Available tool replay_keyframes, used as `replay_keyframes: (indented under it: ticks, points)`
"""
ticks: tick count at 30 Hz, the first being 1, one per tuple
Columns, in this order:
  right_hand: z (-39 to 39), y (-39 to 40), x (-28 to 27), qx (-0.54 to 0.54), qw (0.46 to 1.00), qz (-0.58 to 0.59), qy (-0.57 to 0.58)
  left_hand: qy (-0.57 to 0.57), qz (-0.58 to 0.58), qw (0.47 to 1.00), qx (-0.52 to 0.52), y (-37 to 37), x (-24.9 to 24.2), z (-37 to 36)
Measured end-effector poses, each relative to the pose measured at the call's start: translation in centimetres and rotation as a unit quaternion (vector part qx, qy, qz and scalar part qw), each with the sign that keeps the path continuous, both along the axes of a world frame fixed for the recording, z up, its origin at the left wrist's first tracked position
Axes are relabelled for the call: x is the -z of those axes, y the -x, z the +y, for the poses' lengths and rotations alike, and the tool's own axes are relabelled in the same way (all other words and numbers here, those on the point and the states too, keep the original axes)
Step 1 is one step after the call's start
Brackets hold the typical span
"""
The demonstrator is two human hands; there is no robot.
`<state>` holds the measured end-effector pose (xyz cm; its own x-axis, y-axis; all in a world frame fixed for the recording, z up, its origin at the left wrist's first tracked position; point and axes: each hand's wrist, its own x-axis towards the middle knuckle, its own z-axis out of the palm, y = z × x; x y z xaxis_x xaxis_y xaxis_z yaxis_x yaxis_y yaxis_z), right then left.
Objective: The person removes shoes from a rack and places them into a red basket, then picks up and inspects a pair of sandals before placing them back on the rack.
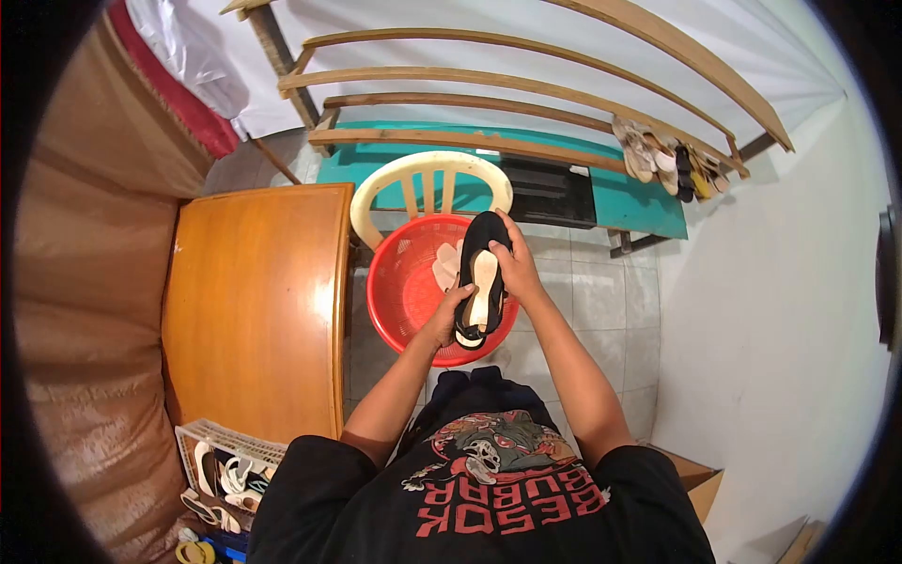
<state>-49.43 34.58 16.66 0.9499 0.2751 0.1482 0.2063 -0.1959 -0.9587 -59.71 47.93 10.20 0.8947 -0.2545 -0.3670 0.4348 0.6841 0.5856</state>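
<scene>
A black shoe (483,282) with a pale insole is held up in front of me, its toe pointing away. My right hand (515,263) grips it by the toe end on the right side. Lower down on the left, my left hand (445,318) holds it near the heel, thumb along the edge. Beneath both hands sits a red plastic basket (387,282) on a cream plastic chair (432,165). Inside the basket lies pale pink footwear (445,267), partly hidden by the shoe and my hands.
A wooden table (254,301) stands at my left. Ahead is a slatted wooden rack (451,80) with several shoes (658,160) at its right end, above a teal tabletop (376,141). A white crate (216,437) of footwear is lower left; a cardboard box (691,479) is lower right.
</scene>
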Motion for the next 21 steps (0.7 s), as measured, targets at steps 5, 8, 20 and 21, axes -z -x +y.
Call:
replay_keyframes:
  ticks: [5,8,20,21]
  points:
    - [-3.5,3.7,-0.8,0.058,0.973,0.159,-0.155,0.001,-0.038,0.999,0.012,-0.5,-0.7,-2.9]
    - [-6.1,7.5,1.1,0.051,0.972,0.158,-0.167,-0.032,-0.029,0.999,0.01,-1.3,-1.0,-3.8]
    - [-18.8,10.8,1.0,0.068,0.957,0.138,-0.247,-0.069,-0.058,0.991,0.097,-5.1,-4.4,-18.0]
    - [-20.6,10.4,1.1,0.067,0.956,0.136,-0.253,-0.093,-0.077,0.99,0.073,-5.3,-4.5,-19.7]
